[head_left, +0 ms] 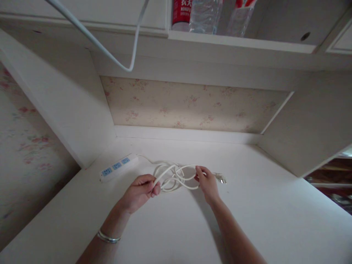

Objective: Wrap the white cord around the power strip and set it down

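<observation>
A white power cord (173, 172) lies in loose, crossing loops between my two hands. My left hand (144, 190) pinches the loops on their left side, fingers closed round the cord. On the right, my right hand (206, 181) grips the loops between thumb and fingers. The cord's plug (220, 178), with its metal prongs, sticks out just past my right hand. At the other end, the cord runs to a white power strip (117, 167) with blue sockets, lying on the desk left of my left hand.
The white desk (264, 212) has side panels left and right and a flowered back wall (176, 104). A shelf (242, 41) overhead holds a red can (181, 14) and clear plastic bottles (205, 16). A white cable (90, 36) hangs at the upper left.
</observation>
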Available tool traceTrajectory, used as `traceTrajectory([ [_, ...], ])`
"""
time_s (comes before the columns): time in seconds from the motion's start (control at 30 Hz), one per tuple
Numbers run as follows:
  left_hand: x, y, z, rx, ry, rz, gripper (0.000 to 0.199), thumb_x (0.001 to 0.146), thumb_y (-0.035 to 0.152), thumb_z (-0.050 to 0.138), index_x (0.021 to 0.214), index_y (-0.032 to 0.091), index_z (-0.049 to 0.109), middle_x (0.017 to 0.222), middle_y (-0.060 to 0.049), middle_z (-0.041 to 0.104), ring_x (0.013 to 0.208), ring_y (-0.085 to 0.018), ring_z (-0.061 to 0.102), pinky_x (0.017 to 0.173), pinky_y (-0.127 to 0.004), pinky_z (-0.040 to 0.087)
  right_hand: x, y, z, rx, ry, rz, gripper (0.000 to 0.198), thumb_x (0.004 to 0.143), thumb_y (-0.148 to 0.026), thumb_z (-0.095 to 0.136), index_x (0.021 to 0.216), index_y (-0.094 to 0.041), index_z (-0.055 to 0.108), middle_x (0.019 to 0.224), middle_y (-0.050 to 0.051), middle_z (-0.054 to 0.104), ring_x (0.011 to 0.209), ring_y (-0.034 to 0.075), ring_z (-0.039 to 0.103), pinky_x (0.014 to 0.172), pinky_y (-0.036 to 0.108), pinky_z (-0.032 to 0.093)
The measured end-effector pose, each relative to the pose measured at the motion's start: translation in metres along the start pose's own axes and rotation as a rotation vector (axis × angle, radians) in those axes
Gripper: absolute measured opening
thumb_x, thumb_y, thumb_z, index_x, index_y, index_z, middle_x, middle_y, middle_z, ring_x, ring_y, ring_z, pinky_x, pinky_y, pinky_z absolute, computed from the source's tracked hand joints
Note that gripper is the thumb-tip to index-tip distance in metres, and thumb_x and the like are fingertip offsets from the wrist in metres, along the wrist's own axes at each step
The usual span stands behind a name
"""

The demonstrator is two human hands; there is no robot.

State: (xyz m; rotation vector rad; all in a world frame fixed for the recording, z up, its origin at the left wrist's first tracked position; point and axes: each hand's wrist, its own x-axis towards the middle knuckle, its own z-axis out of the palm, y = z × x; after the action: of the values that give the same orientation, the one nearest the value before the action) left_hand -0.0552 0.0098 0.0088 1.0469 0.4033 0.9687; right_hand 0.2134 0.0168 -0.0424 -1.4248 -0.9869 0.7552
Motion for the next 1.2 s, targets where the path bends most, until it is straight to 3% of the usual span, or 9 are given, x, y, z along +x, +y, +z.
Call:
traceTrajectory([
  [0.13, -0.006, -0.006, -0.001, 0.052, -0.244, -0.101, 0.035, 0.072, 0.044, 0.071, 0.055, 0.014, 0.063, 0.05, -0.002, 0.058, 0.048, -0.013, 0.051, 0.064, -0.032, 0.043, 0.0, 0.001, 0.002, 0.039, 0.005, -0.039, 0.042, 0.076, -0.054, 0.058, 0.094, -0.017, 0.066, 0.095, 0.009, 0.068, 0.083, 0.021, 0.064, 0.072, 0.032, 0.051],
  [0.27, -0.007, -0.011, 0.015, 0.288, -0.273, -0.295, 0.063, 0.087, 0.059, 0.039, 0.055, 0.013, 0.066, 0.048, -0.006, 0.06, 0.049, -0.014, 0.055, 0.073, -0.034, 0.046, -0.002, -0.008, 0.002, 0.067, 0.033, -0.078, 0.041, 0.079, -0.054, 0.055, 0.092, -0.018, 0.066, 0.086, 0.008, 0.07, 0.087, 0.023, 0.065, 0.077, 0.033, 0.051],
  [0.37, -0.003, -0.017, 0.029, 0.336, -0.262, -0.466, 0.077, 0.087, 0.066, 0.02, 0.071, 0.01, 0.07, 0.057, -0.009, 0.065, 0.051, -0.015, 0.06, 0.058, -0.028, 0.045, -0.006, -0.015, 0.004, 0.137, 0.018, -0.096, 0.039, 0.08, -0.055, 0.053, 0.091, -0.019, 0.064, 0.086, 0.007, 0.07, 0.084, 0.022, 0.067, 0.075, 0.033, 0.052],
  [0.5, 0.006, -0.024, 0.034, 0.225, -0.111, -0.59, 0.084, 0.081, 0.075, 0.013, 0.077, 0.009, 0.066, 0.061, -0.01, 0.066, 0.047, -0.015, 0.06, 0.048, -0.024, 0.042, -0.012, -0.02, 0.009, 0.122, 0.0, -0.154, 0.034, 0.083, -0.053, 0.051, 0.092, -0.021, 0.061, 0.087, 0.005, 0.069, 0.079, 0.02, 0.067, 0.071, 0.032, 0.054],
  [0.6, 0.011, -0.023, 0.028, 0.182, 0.117, -0.604, 0.07, 0.081, 0.072, 0.028, 0.07, 0.012, 0.061, 0.055, -0.005, 0.061, 0.047, -0.014, 0.058, 0.042, -0.02, 0.038, -0.014, -0.02, 0.01, 0.067, -0.02, -0.206, 0.031, 0.087, -0.049, 0.047, 0.089, -0.021, 0.061, 0.082, 0.005, 0.068, 0.078, 0.019, 0.067, 0.072, 0.031, 0.053],
  [0.67, 0.012, -0.019, 0.024, 0.156, 0.15, -0.61, 0.057, 0.083, 0.064, 0.038, 0.071, 0.013, 0.06, 0.052, -0.002, 0.057, 0.047, -0.013, 0.057, 0.04, -0.019, 0.035, -0.015, -0.019, 0.011, 0.056, -0.025, -0.236, 0.03, 0.088, -0.048, 0.046, 0.088, -0.021, 0.06, 0.081, 0.004, 0.067, 0.079, 0.018, 0.066, 0.074, 0.031, 0.053],
  [0.9, 0.005, -0.003, 0.014, 0.147, 0.068, -0.206, 0.027, 0.086, 0.037, 0.05, 0.085, 0.014, 0.064, 0.063, 0.004, 0.048, 0.04, -0.004, 0.039, 0.053, -0.023, 0.041, -0.004, -0.008, 0.008, 0.216, 0.068, -0.141, 0.034, 0.084, -0.049, 0.051, 0.102, -0.021, 0.059, 0.096, 0.005, 0.067, 0.085, 0.018, 0.066, 0.079, 0.034, 0.053],
  [1.1, 0.01, 0.001, 0.003, 0.399, 0.212, 0.042, 0.031, 0.087, 0.037, 0.05, 0.103, 0.015, 0.065, 0.08, -0.001, 0.052, 0.062, -0.009, 0.05, 0.061, -0.024, 0.038, 0.008, 0.003, 0.003, 0.381, 0.105, -0.035, 0.03, 0.079, -0.049, 0.058, 0.089, -0.021, 0.058, 0.096, 0.005, 0.067, 0.093, 0.018, 0.064, 0.085, 0.031, 0.051],
  [1.2, 0.012, -0.002, 0.001, 0.558, 0.341, 0.122, 0.033, 0.088, 0.038, 0.048, 0.104, 0.015, 0.064, 0.077, 0.0, 0.052, 0.063, -0.01, 0.049, 0.066, -0.024, 0.04, 0.009, 0.006, 0.001, 0.338, 0.089, 0.006, 0.033, 0.077, -0.051, 0.059, 0.089, -0.02, 0.059, 0.093, 0.005, 0.067, 0.082, 0.017, 0.065, 0.072, 0.029, 0.052],
])
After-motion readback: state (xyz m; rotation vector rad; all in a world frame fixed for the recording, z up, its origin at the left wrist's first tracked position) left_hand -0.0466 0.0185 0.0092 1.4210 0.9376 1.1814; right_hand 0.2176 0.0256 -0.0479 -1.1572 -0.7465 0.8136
